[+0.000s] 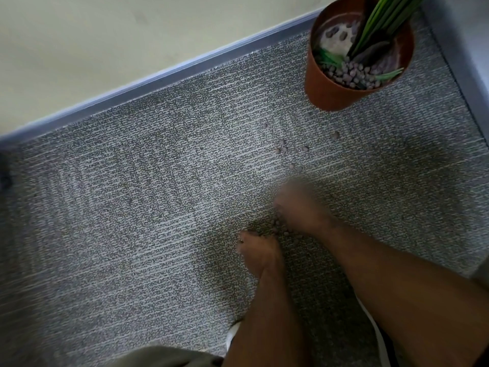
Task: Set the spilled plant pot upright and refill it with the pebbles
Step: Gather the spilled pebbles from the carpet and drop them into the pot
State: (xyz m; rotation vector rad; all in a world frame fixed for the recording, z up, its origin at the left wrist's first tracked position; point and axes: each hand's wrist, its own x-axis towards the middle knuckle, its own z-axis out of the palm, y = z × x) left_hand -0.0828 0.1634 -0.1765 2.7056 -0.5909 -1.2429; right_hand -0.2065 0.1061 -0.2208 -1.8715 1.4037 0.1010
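Left: pale wall (105,35) over a grey skirting strip (158,78), then grey carpet (119,207). Left hand (258,251) down on carpet, fingertips at a small heap of pebbles (275,227); looks cupped against them, but whether the fingers grip any I can't tell. Right hand (300,207) just beyond the same heap, motion-blurred, finger spread unreadable. Both forearms enter from bottom edge. Loose pebbles (284,149) scattered between hands and pot. Plant pot (341,86), terracotta colour, upright at top right, well apart from hands. Inside: pebbles piled on the near side, white filler exposed on the far-left side, green leaves (383,25) cut off by the top edge. Bottom-left olive fabric (164,357), partly cropped.
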